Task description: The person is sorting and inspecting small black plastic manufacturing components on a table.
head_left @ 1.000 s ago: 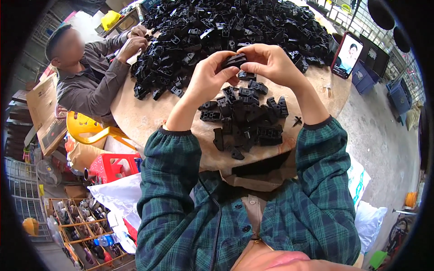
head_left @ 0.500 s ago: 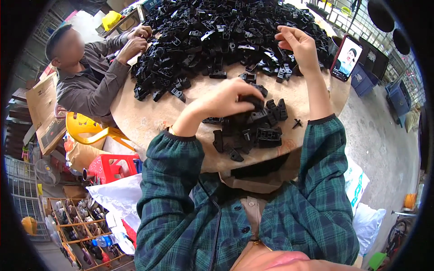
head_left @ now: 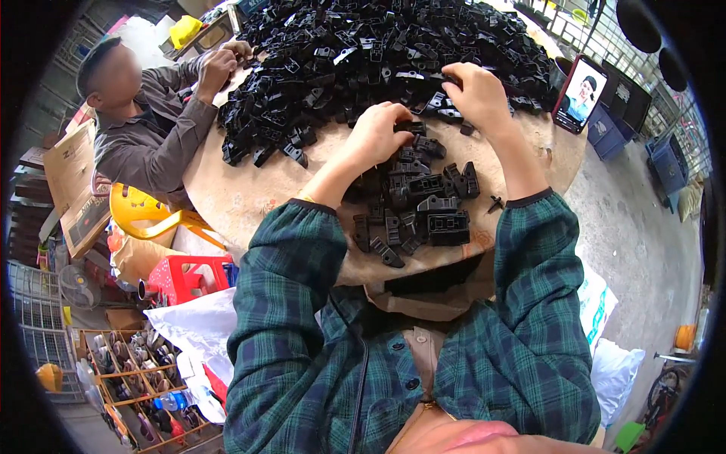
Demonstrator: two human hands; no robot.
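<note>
L hand (head_left: 380,135) is now farther up the tbl vs 0.5 s ago, when it sat over the middle of the small heap (head_left: 435,193) w/ a dark part in its grasp. Now it's at the heap's far end, fingers part-curled, thumb a bit apart from them, tips against a black part (head_left: 413,127); can't tell if it has a firm hold or just touches it. W/ the hand off the middle, more of the heap shows, incl. the pcs it was covering.

R hand (head_left: 481,98) was raised, fingers loosely bent, over the R side of the big pile (head_left: 378,45); now it's lower and a bit more to the L, at the pile's near edge. Thumb and fingers are bent toward each other w/ a narrow gap; dark stuff shows btwn them, but can't tell if it's a pc in the pinch or the pile behind. 1 s ago both hands were together on one part; now they're well apart.

Black pcs: most in the big pile at the far side of the tbl (head_left: 227,200), the rest in the small heap nr the person. One small pc (head_left: 495,203) lies just R of the heap, same spot as before. Phone (head_left: 581,94) stands upright at the R edge, unmoved. Co-worker (head_left: 147,151) at L still has both hands at the pile's edge.
</note>
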